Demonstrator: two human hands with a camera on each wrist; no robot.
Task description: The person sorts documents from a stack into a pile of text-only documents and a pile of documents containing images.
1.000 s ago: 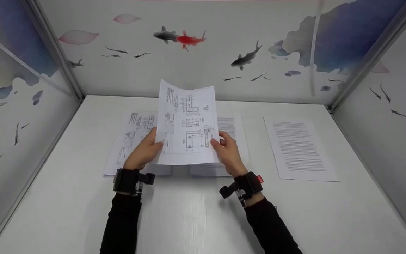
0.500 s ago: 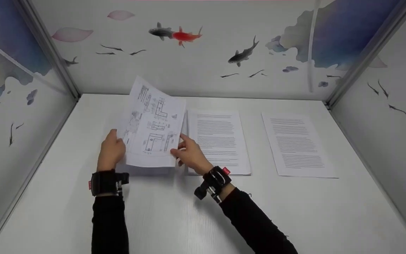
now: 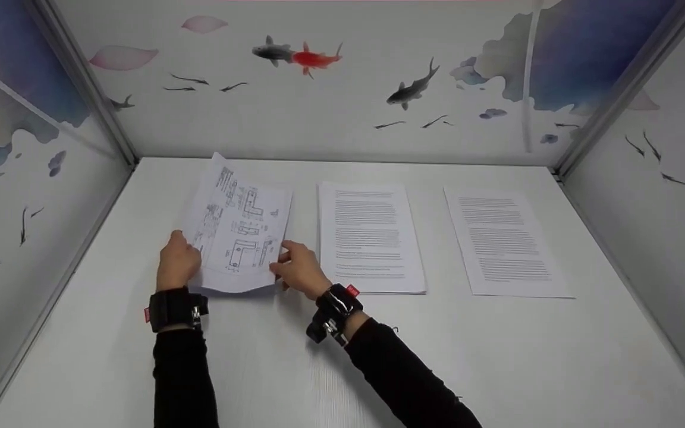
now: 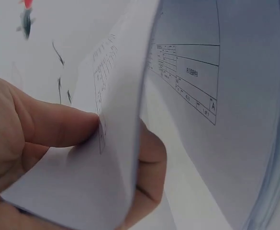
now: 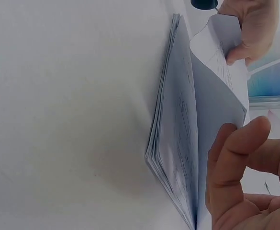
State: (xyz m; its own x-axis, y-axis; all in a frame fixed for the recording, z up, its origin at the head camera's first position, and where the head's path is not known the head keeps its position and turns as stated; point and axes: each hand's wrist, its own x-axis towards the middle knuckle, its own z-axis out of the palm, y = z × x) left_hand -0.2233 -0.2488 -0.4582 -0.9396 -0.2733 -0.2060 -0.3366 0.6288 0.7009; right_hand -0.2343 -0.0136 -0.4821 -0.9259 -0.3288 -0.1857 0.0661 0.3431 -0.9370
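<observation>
A sheet of paper (image 3: 241,238) with a printed technical drawing is held tilted and bowed over the left paper stack. My left hand (image 3: 179,260) grips its lower left edge; in the left wrist view the thumb (image 4: 68,125) presses the printed face and the fingers curl behind. At the lower right edge, my right hand (image 3: 302,270) pinches the sheet between thumb and fingers. The right wrist view shows the stack (image 5: 171,120) lying just under the sheet, with a drawing on its top page.
A middle stack of text pages (image 3: 372,238) lies right of my right hand. Farther right is another text page (image 3: 509,244). White panels with painted fish (image 3: 313,59) enclose the white table (image 3: 497,368) at the back and sides.
Both hands have carried the drawing sheet left and down, from in front of the middle to just above the left stack. The middle stack has come into full view.
</observation>
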